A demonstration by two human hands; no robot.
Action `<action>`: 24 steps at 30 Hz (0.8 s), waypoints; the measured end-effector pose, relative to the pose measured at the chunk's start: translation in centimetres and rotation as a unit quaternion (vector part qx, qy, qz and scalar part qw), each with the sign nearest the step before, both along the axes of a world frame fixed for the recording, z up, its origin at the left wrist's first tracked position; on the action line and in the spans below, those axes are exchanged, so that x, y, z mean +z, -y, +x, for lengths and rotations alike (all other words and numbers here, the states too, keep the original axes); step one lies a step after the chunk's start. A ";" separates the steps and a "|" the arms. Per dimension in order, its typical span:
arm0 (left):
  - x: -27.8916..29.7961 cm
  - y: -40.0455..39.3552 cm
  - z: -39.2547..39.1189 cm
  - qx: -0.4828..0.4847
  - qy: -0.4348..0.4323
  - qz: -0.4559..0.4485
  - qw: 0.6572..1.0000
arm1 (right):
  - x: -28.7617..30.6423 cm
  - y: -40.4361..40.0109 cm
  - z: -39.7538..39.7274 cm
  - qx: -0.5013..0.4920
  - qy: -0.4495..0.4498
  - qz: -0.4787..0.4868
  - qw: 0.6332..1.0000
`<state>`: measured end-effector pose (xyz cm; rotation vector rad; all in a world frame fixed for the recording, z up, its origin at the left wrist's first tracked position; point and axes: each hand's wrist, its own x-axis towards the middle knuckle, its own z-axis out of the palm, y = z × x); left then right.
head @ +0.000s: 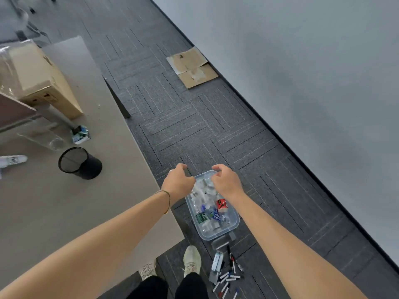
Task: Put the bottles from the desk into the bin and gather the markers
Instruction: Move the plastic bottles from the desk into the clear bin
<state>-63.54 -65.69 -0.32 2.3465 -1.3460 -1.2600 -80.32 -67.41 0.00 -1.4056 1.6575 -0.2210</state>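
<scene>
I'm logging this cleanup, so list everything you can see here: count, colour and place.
bin: one, clear plastic, on carpet, holding bottles
bottles: several, mostly clear, in bin
markers: many, scattered on carpet near the bin
desk: one, beige, left
mesh cup: one, black, on desk
cardboard box: one, tan, on desk
flat cardboard: one, tan, by wall
left hand: over bin, empty
right hand: over bin, empty

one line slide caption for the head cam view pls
Both hands, left and right, hover empty above a clear bin of bottles on the carpet, markers scattered beside it.
</scene>
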 end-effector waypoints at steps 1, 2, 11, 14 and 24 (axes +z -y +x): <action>0.6 -0.5 0.8 0.005 0.005 -0.005 1.000 | 0.6 0.1 1.1 0.014 0.005 -0.006 1.000; 1.2 -1.0 1.7 0.011 0.010 -0.012 1.000 | 1.1 0.2 2.3 0.031 0.009 -0.012 0.999; 6.5 -7.2 13.0 0.118 0.056 -0.053 0.990 | 5.7 -1.2 16.3 0.185 0.016 -0.070 0.980; 7.8 -9.7 17.6 0.161 0.065 -0.059 0.983 | 6.8 -2.3 21.7 0.230 0.019 -0.083 0.970; 9.5 -19.9 35.2 0.256 0.069 -0.066 0.962 | 9.0 -9.1 40.6 0.324 0.017 -0.101 0.940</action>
